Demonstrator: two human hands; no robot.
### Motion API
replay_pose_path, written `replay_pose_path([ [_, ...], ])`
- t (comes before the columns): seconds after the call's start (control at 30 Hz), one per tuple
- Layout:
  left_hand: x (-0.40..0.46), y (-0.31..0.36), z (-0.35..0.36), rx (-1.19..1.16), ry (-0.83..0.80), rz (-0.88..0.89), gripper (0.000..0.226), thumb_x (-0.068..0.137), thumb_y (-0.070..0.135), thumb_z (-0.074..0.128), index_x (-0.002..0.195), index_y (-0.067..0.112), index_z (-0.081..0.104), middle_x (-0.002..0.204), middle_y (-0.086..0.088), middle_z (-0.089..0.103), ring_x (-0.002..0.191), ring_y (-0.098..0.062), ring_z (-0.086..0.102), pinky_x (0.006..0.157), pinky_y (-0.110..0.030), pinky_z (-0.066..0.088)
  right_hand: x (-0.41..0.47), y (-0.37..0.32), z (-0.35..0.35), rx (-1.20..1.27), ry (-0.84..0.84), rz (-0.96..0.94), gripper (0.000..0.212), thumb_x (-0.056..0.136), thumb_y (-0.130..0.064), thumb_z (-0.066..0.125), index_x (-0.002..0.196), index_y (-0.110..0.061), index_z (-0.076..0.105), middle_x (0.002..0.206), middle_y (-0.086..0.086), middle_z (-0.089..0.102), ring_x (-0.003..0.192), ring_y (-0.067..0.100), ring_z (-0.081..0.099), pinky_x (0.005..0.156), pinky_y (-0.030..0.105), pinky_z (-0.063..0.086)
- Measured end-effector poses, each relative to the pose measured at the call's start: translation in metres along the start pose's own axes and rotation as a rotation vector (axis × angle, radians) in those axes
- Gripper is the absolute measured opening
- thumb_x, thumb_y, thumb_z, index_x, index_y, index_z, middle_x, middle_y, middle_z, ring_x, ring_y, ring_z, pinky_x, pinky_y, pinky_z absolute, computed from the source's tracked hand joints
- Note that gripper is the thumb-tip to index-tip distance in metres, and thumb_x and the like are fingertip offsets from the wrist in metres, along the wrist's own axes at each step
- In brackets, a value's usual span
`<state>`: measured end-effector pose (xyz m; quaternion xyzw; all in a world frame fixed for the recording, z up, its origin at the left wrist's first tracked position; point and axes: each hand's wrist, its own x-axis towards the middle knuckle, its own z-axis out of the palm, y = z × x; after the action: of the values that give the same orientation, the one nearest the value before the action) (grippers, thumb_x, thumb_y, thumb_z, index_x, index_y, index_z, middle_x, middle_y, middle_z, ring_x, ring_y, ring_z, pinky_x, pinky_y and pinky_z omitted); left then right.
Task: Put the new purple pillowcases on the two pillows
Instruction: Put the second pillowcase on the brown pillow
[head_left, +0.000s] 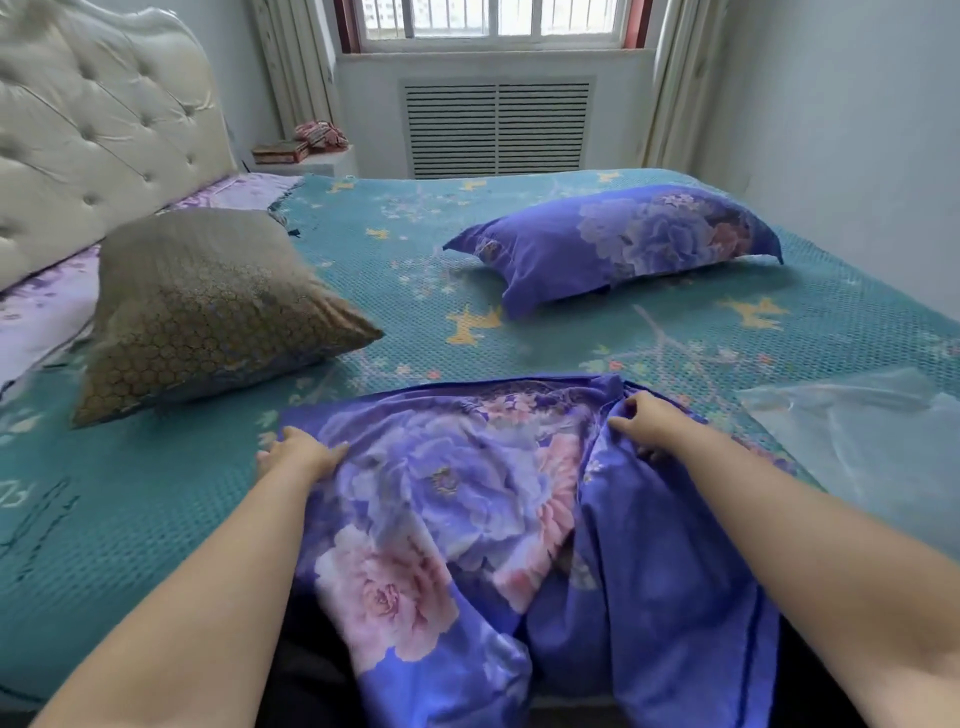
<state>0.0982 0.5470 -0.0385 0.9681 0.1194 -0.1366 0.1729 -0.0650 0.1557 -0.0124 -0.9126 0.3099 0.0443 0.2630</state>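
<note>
Head view: loose purple cotton pillowcase with big pink and lilac peony print (457, 519) lies crumpled on the near edge of the bed, spread between both hands and hanging off the edge toward the person. Left hand (301, 454) rests on its far-left corner, fingers curled onto the fabric edge w/ the fingertips partly tucked, so a true pinch can't be confirmed. Right hand (649, 421) sits at the far-right side, fingers bent into a raised fold of the cloth, gripping it. Hands well apart, one per side.

Beyond the left hand, to its left: bare brown pillow w/ honeycomb-pattern cover (208, 306), tilted, no purple case on it. Beyond the right hand, further up the bed: second pillow already in a matching purple floral case (618, 244), lying flat. Just right of the right hand: clear crinkled plastic bag (857, 431). All sit on a teal woven bedspread w/ yellow and pink flower motifs (156, 493). Far left: cream tufted headboard (98, 124)
</note>
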Motion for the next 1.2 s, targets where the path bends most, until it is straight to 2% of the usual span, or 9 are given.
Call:
replay_pose_path([
  [0.17,0.026,0.003,-0.004,-0.575,0.044,-0.072,0.097,0.078,0.034,0.075,0.148,0.008,0.013,0.139,-0.02,0.041,0.12,-0.038,0.048,0.1,-0.043,0.042,0.035,-0.005,0.009,0.126,0.204,0.166,0.06,0.096,-0.031,0.045,0.146,-0.017,0.016,0.12,0.022,0.06,0.097,0.035,0.064,0.088,0.04,0.049],
  [0.3,0.029,0.013,-0.001,-1.072,-0.126,-0.326,0.01,0.093,0.012,0.056,0.089,0.004,0.05,0.042,-0.006,0.046,0.027,-0.012,0.038,0.032,-0.012,0.028,0.068,0.001,0.022,0.442,0.198,0.35,0.07,0.085,-0.02,0.058,0.141,0.002,0.021,0.095,0.017,0.059,0.072,0.028,0.063,0.068,0.037,0.054],
  [0.33,0.038,0.013,0.0,-1.136,-0.131,-0.359,0.026,0.098,0.01,0.045,0.071,0.009,0.043,0.031,-0.001,0.035,0.019,-0.007,0.025,0.028,-0.006,0.018,0.077,0.005,0.027,0.432,0.176,0.383,0.063,0.079,-0.019,0.059,0.131,0.007,0.036,0.091,0.019,0.06,0.074,0.029,0.062,0.073,0.039,0.055],
  [0.5,0.049,0.036,-0.025,-1.277,0.265,-0.28,0.018,0.095,0.01,0.036,0.099,0.008,0.054,0.08,-0.016,0.059,0.068,-0.028,0.061,0.066,-0.039,0.055,0.099,-0.018,0.011,0.442,0.116,0.24,0.021,0.08,-0.01,0.057,0.062,0.0,0.058,0.049,0.014,0.059,0.047,0.024,0.061,0.057,0.035,0.054],
  [0.6,0.064,0.046,-0.039,-0.893,0.643,0.037,0.03,0.092,0.015,0.045,0.112,0.0,0.06,0.112,-0.025,0.06,0.103,-0.038,0.057,0.089,-0.038,0.044,0.112,-0.05,-0.017,0.396,0.397,-0.027,0.024,0.08,-0.014,0.056,0.099,-0.003,0.066,0.09,0.024,0.069,0.087,0.032,0.067,0.072,0.035,0.048],
  [0.73,0.068,0.075,-0.056,-0.878,0.294,0.472,0.072,0.09,0.022,0.062,0.149,0.026,0.021,0.156,-0.009,0.014,0.141,-0.017,0.02,0.108,-0.025,0.022,0.114,-0.094,-0.026,0.311,0.209,-0.344,0.101,0.086,-0.022,0.066,0.149,-0.029,-0.013,0.157,0.016,0.012,0.14,0.026,0.026,0.109,0.038,0.029],
  [0.83,0.067,0.078,-0.046,-0.72,0.117,0.478,0.084,0.088,0.029,0.066,0.15,0.032,0.009,0.158,-0.005,-0.013,0.144,-0.013,0.002,0.111,-0.027,0.014,0.116,-0.097,-0.003,0.07,0.106,-0.352,0.104,0.083,-0.036,0.069,0.148,-0.035,-0.011,0.157,0.017,-0.011,0.145,0.032,0.009,0.116,0.047,0.019],
  [1.03,0.076,0.011,-0.005,-0.242,0.1,0.016,0.085,0.07,0.06,0.053,0.137,0.008,0.043,0.137,-0.028,0.039,0.128,-0.042,0.037,0.109,-0.039,0.032,0.041,-0.076,0.048,-0.269,-0.061,-0.536,0.051,0.082,-0.048,0.061,0.126,-0.025,0.054,0.139,0.003,0.045,0.125,0.027,0.048,0.101,0.041,0.041],
  [1.2,0.04,-0.024,-0.008,-0.261,-0.021,-0.03,0.06,0.089,0.048,0.054,0.115,-0.007,0.056,0.105,-0.019,0.059,0.091,-0.031,0.058,0.076,-0.034,0.05,-0.044,-0.074,0.057,-0.346,-0.207,-0.721,0.064,0.079,-0.067,0.056,0.13,-0.03,0.052,0.143,-0.002,0.043,0.13,0.022,0.042,0.106,0.039,0.035],
])
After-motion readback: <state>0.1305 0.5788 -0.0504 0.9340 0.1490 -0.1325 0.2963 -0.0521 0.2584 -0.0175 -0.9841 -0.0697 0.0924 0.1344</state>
